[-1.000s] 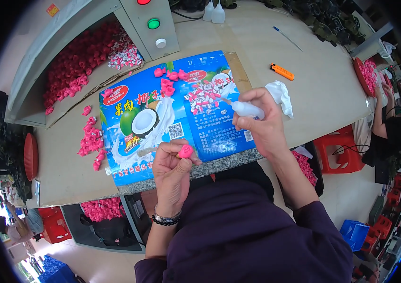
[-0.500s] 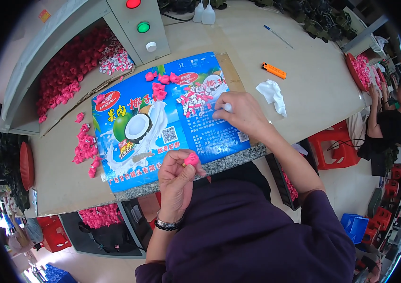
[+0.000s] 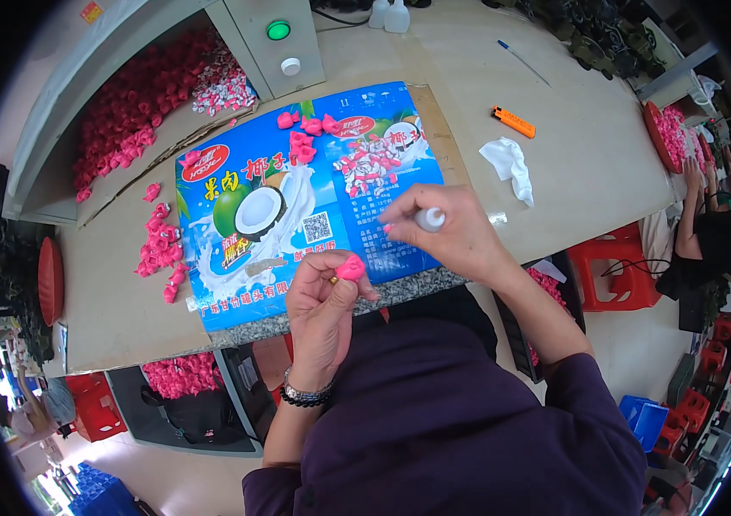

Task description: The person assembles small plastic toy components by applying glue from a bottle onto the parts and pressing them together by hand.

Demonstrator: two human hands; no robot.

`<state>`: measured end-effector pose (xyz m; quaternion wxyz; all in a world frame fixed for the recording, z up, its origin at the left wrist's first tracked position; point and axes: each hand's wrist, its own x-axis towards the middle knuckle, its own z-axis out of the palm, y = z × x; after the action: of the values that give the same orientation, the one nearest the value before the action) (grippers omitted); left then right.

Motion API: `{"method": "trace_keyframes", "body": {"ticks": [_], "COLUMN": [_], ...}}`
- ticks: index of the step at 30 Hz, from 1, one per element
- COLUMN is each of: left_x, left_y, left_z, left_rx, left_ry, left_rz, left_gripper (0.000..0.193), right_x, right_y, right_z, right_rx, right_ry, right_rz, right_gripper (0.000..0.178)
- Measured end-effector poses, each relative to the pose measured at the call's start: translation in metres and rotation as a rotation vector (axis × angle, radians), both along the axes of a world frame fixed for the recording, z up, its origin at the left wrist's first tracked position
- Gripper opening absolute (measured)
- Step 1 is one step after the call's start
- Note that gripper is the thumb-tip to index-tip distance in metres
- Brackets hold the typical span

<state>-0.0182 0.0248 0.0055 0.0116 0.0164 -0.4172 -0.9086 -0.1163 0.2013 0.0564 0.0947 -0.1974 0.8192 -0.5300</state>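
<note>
My left hand (image 3: pixel 320 301) is closed, pinching a small bright pink rounded plastic-looking part (image 3: pixel 351 267) between thumb and fingers above the front edge of the table. To its right, my right hand (image 3: pixel 460 234) is closed around a small white bottle (image 3: pixel 431 218), of which only the rounded end shows. A tiny pink piece (image 3: pixel 388 229) is at that hand's fingertips. Just beyond lies a pile of small pink-and-white pieces (image 3: pixel 369 167) on a flattened blue printed carton (image 3: pixel 210 297). Several larger pink parts (image 3: pixel 302 148) sit on the carton's far side.
More pink parts (image 3: pixel 159 243) lie left of the carton. A grey machine with a green button (image 3: pixel 277 31) holds a heap of pink parts (image 3: pixel 137 107). An orange cutter (image 3: pixel 514 122), white tissue (image 3: pixel 509 168) and pen (image 3: pixel 524 63) lie at right. A co-worker (image 3: pixel 724 236) sits far right.
My right hand has drawn back from the pile of pieces toward my left hand, with a tiny pink piece now at its fingertips. My left hand still holds the pink part. The view has shifted slightly.
</note>
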Motion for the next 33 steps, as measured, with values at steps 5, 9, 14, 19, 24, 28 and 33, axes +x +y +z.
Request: {"method": "trace_keyframes", "body": {"ticks": [5, 9, 14, 19, 24, 28, 33], "left_x": [0.001, 0.000, 0.001, -0.003, -0.005, -0.005, -0.008], "left_y": [0.002, 0.004, 0.002, -0.006, -0.015, -0.016, -0.019], "left_z": [0.008, 0.010, 0.010, 0.012, 0.014, 0.016, 0.014], "left_rx": [-0.104, -0.180, -0.220, -0.328, -0.405, -0.464, -0.461], "left_ry": [0.010, 0.045, 0.050, 0.100, 0.085, 0.069, 0.077], "left_rz": [0.019, 0.031, 0.029, -0.074, -0.140, -0.141, -0.153], "left_gripper": [0.019, 0.019, 0.018, 0.018, 0.017, 0.016, 0.016], "right_x": [0.016, 0.020, 0.019, 0.011, 0.009, 0.010, 0.010], "right_y": [-0.007, -0.012, -0.012, -0.009, -0.010, -0.010, -0.010], "right_z": [0.003, 0.001, -0.004, -0.013, -0.019, -0.021, -0.018], "right_rx": [-0.244, -0.271, -0.269, -0.357, -0.566, -0.592, -0.508], "right_ry": [0.067, 0.109, 0.044, -0.221, -0.662, -0.720, -0.647], "right_rz": [0.174, 0.142, 0.173, 0.237, 0.248, 0.223, 0.213], "right_gripper": [0.011, 0.011, 0.013, 0.019, 0.028, 0.028, 0.028]}}
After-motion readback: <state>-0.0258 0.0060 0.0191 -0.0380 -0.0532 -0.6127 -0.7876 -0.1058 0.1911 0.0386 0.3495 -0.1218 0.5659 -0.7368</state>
